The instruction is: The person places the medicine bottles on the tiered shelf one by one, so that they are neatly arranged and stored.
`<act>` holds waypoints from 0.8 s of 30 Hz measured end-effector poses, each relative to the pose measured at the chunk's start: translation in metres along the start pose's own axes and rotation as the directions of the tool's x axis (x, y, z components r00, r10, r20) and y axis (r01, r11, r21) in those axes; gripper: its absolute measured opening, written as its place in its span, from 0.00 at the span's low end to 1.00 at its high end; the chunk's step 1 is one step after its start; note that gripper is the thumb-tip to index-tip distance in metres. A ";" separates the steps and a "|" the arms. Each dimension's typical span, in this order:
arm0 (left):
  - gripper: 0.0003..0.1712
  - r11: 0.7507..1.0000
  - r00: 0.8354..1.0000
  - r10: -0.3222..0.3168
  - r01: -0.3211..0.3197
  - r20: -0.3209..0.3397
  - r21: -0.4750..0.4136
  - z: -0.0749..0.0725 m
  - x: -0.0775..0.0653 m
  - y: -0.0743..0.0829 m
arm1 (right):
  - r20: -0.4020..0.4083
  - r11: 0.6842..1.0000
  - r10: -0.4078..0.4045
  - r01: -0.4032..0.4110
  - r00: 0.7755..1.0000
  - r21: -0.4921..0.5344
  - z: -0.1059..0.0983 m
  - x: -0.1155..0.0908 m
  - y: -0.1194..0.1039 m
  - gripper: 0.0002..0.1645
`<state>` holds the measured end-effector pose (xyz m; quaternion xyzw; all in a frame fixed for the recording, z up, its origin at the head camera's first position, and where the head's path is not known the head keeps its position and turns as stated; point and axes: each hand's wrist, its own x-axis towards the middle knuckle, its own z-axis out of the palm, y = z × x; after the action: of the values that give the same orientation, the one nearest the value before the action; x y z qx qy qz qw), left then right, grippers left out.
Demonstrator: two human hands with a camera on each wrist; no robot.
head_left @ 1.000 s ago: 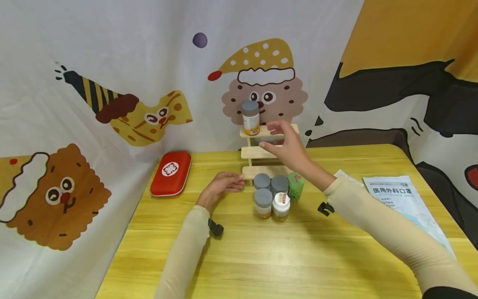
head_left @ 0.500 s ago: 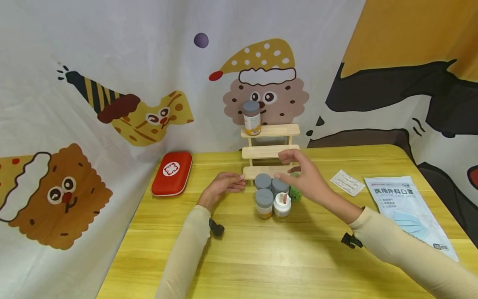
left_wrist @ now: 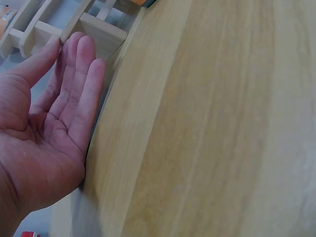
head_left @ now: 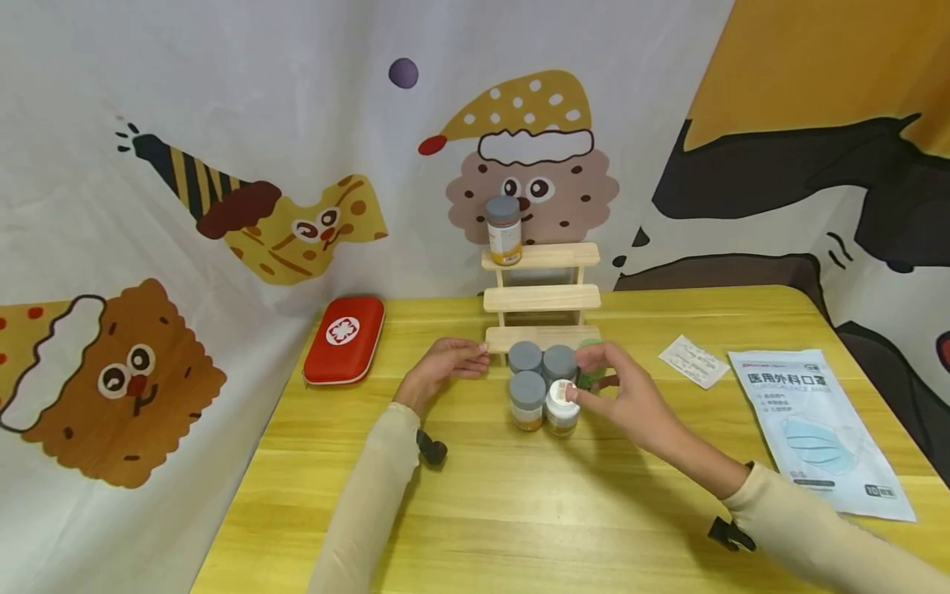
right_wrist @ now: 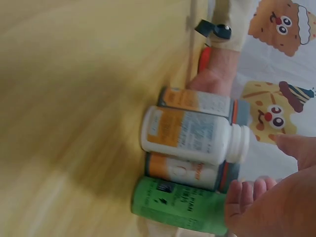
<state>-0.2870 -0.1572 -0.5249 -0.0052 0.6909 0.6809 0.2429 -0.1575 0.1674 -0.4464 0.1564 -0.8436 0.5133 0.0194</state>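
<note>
A three-tier wooden display stand (head_left: 542,298) stands at the back of the table, one grey-capped bottle (head_left: 505,234) on its top tier. My left hand (head_left: 445,365) pinches the left end of its bottom tier between thumb and forefinger. Before the stand are several bottles: grey-capped ones (head_left: 528,401), a white-capped bottle (head_left: 562,412) and a green bottle (right_wrist: 175,203). My right hand (head_left: 631,398) is over the right side of this group, thumb and fingers spread. Its thumb tip is close by the white cap; its fingers are beside the green bottle's top, partly hiding it.
A red zip case (head_left: 345,340) lies at the back left. To the right are a small white paper packet (head_left: 693,360) and a face mask bag (head_left: 822,433). A printed cloth (head_left: 326,107) hangs behind the table.
My right hand has come down from beside the stand's upper tiers to the bottle caps, moving toward me. My left hand stays at the bottom tier.
</note>
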 end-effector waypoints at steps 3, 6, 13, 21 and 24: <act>0.16 1.000 1.000 -0.002 0.002 0.000 -0.006 0.000 0.000 0.000 | -0.005 1.000 0.009 -0.009 1.000 -0.016 0.004 -0.006 0.005 0.31; 0.17 1.000 1.000 -0.006 0.006 0.003 -0.011 0.000 0.000 0.000 | -0.016 0.999 0.003 -0.004 1.000 -0.040 0.008 -0.010 0.008 0.31; 0.17 1.000 1.000 -0.009 0.009 0.007 -0.013 0.001 0.001 0.001 | -0.048 0.996 -0.022 0.018 0.999 -0.093 0.016 -0.016 0.010 0.31; 0.19 1.000 1.000 -0.004 0.004 0.008 0.001 -0.001 0.002 0.000 | -0.046 0.992 -0.006 0.000 0.999 -0.125 0.021 -0.016 0.012 0.30; 0.20 1.000 1.000 -0.010 0.010 0.006 -0.001 0.000 0.001 0.000 | -0.042 0.991 0.006 -0.012 0.999 -0.130 0.023 -0.015 0.014 0.30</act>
<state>-0.2885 -0.1571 -0.5252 -0.0066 0.6898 0.6800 0.2485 -0.1445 0.1574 -0.4720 0.1402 -0.8754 0.4604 0.0449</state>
